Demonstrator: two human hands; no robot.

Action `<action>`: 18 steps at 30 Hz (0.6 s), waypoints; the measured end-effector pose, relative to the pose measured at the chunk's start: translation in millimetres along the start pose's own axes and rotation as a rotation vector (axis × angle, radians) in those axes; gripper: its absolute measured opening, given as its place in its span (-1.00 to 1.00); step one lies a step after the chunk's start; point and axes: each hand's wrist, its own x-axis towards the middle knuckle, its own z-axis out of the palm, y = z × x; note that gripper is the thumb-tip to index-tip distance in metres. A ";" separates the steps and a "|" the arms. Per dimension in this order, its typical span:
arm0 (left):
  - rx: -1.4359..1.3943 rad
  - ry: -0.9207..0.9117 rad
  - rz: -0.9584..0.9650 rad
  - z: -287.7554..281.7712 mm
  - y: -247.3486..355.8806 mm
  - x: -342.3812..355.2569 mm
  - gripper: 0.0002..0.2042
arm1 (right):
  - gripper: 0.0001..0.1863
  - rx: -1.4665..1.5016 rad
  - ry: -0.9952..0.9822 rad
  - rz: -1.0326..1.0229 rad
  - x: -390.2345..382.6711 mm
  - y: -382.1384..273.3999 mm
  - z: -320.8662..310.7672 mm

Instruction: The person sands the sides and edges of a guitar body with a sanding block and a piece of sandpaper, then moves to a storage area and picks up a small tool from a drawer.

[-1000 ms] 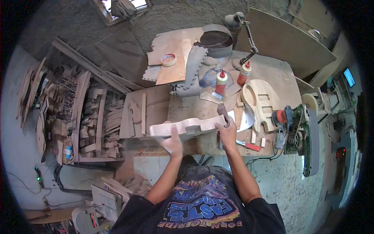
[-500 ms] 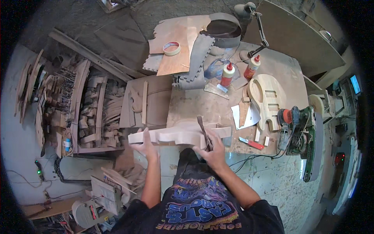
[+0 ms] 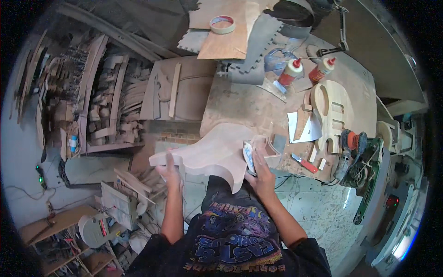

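Note:
A pale wooden guitar body [image 3: 207, 150] lies face up across the front of the workbench, its near part beyond the edge. My left hand [image 3: 170, 171] grips its left tip, thumb upward. My right hand [image 3: 260, 173] is closed on a sheet with white printed backing [image 3: 248, 156], apparently abrasive paper, pressed against the body's right part beside an open curved cutout. Right of it lie a red-handled knife [image 3: 304, 164], a white sheet [image 3: 308, 131] and a second, lighter guitar body [image 3: 340, 113] with rectangular cavities.
Two glue bottles [image 3: 290, 72], a tape roll [image 3: 222, 24] on boards, an orange sander [image 3: 354, 143] and a jointed lamp arm [image 3: 341, 27] surround the work. A shelf of wood offcuts [image 3: 106, 106] stands left; a belt machine [image 3: 369, 184] is right; a machine [image 3: 99, 228] is lower left.
The guitar body has turned from edge-on to showing its broad face. Both hands moved left, then up slightly; the paper in my right hand now shows white backing. The view has shifted.

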 end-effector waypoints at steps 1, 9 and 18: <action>-0.003 -0.052 -0.015 -2.7 -0.4 -1.0 -0.52 | -0.18 -0.012 -0.017 0.009 2.3 -0.6 -2.4; -0.200 -0.268 -0.488 3.1 -9.2 -14.7 -0.35 | -0.13 0.067 -0.101 0.045 16.3 -6.7 -9.4; -0.272 -0.423 -0.251 12.3 -14.1 5.1 -0.45 | -0.26 -0.038 -0.057 -0.075 35.2 -3.1 -13.3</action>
